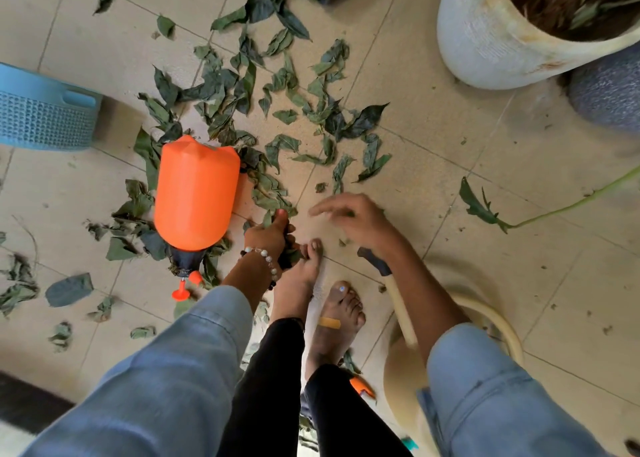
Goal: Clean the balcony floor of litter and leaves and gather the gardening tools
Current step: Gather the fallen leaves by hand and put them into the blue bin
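Speckled beige tiles [450, 151], curled leaves [277, 86]

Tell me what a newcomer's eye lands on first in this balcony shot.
First the bright orange sprayer bottle, lying on its side on the tiled floor at left centre, nozzle toward the person. Then the dark green leaves strewn across the tiles beyond it. Below, the left hand grips a bunch of gathered leaves beside the bottle, while the right hand reaches open over the floor; a light blue basket sits at the left edge.
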Motion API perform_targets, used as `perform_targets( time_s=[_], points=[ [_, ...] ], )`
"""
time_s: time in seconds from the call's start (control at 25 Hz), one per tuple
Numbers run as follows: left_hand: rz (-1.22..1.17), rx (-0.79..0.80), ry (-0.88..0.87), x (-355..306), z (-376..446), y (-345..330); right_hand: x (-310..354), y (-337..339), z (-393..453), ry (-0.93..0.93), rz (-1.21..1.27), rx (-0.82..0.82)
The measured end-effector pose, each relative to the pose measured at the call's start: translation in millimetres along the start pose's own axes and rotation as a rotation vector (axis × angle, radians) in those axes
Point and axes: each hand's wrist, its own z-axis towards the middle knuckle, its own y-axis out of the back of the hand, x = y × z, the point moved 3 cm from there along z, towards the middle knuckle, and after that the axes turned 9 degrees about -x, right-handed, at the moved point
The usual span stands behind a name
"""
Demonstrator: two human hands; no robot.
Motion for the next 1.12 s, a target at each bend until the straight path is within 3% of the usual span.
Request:
perform_targets(
  time_s=[0.04,0.12,0.2,0.28,0.4,0.52,0.68,0.84,1.12],
  points=[
    [-0.001,-0.005,-0.001,0.5,4.7,6.0,-13.4,6.3,8.1,-0.058,-0.083,-0.130],
    [0.033,-0.039,-0.018,0.2,13.6,14.0,-40.3,9.1,21.7,-0.110,-0.484,-0.309],
    [0.084,-0.030,-0.033,1.7,21.6,15.9,-60.6,-5.8,31.0,-0.119,-0.839,-0.198],
    [0.111,-0.001,-0.029,5.4,28.3,13.5,-72.8,-14.5,37.6,-0.143,-0.996,-0.105],
    [0.150,0.049,-0.043,9.2,35.2,9.3,-79.5,-19.1,46.7,-0.097,-1.029,-0.082],
    [0.151,0.103,-0.015,8.9,34.9,9.9,-64.9,-29.2,46.6,-0.033,-0.901,-0.086],
    [0.112,0.117,-0.003,7.9,37.3,10.4,-57.3,-75.5,16.9,0.070,-0.918,-0.002],
    [0.116,0.124,-0.044,11.5,46.0,8.0,-70.5,-108.6,7.8,-0.090,-1.059,-0.069],
    [0.137,0.144,-0.094,21.1,49.9,1.7,-66.0,-109.4,9.5,0.019,-0.893,-0.208]
  ],
)
